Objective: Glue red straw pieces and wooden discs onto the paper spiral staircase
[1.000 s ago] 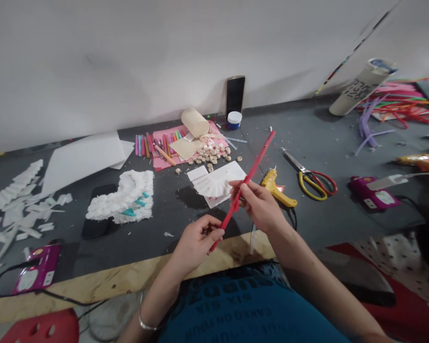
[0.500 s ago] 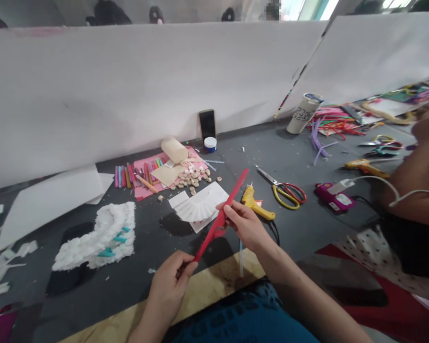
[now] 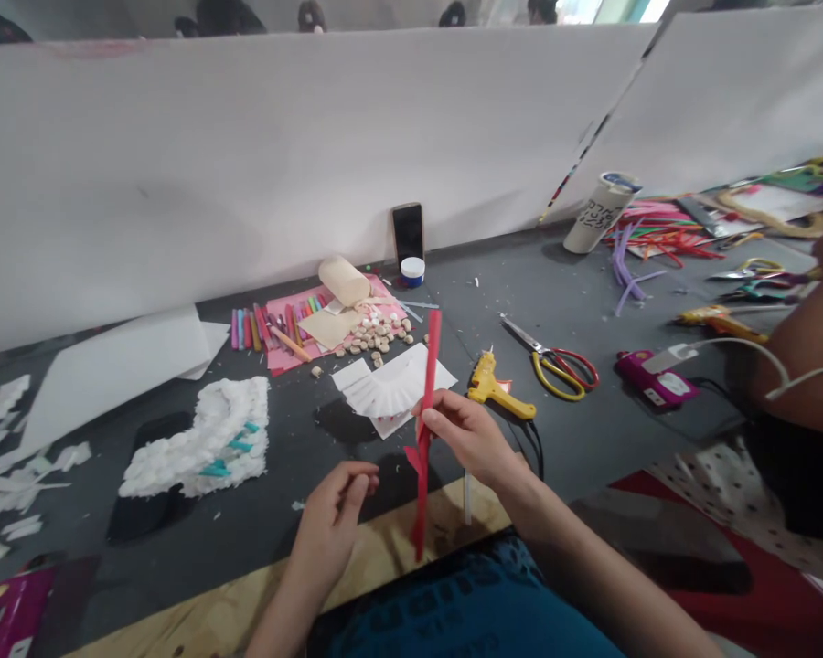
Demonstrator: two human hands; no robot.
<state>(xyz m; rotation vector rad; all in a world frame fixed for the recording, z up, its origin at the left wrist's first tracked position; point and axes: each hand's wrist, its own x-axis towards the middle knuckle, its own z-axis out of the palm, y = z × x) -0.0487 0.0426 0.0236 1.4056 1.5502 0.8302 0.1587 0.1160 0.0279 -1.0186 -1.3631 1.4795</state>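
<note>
My right hand (image 3: 470, 434) pinches a red paper strip (image 3: 432, 366) near its middle. The strip stands almost upright, its lower end hanging over the table's front edge, and a short red piece juts out below my fingers. To the left of the strip, my left hand (image 3: 336, 516) is empty, with the fingers loosely bent and the thumb apart from them. Behind the strip lies a fan of white paper pieces (image 3: 380, 388). A yellow glue gun (image 3: 499, 388) rests just beyond my right hand, and scissors (image 3: 552, 359) with red and yellow handles lie farther right.
A fluffy white piece with teal bits (image 3: 209, 439) lies at left, near white sheets (image 3: 120, 366). Crayon-like sticks (image 3: 253, 329), small beige pieces (image 3: 377, 334), a phone (image 3: 408, 233) and a tumbler (image 3: 600, 215) stand farther back. Another person's arm (image 3: 799, 356) is at right.
My left hand has let go of the strip's lower end. The strip has swung from a slant to nearly upright, still in my right hand. The view has shifted slightly.
</note>
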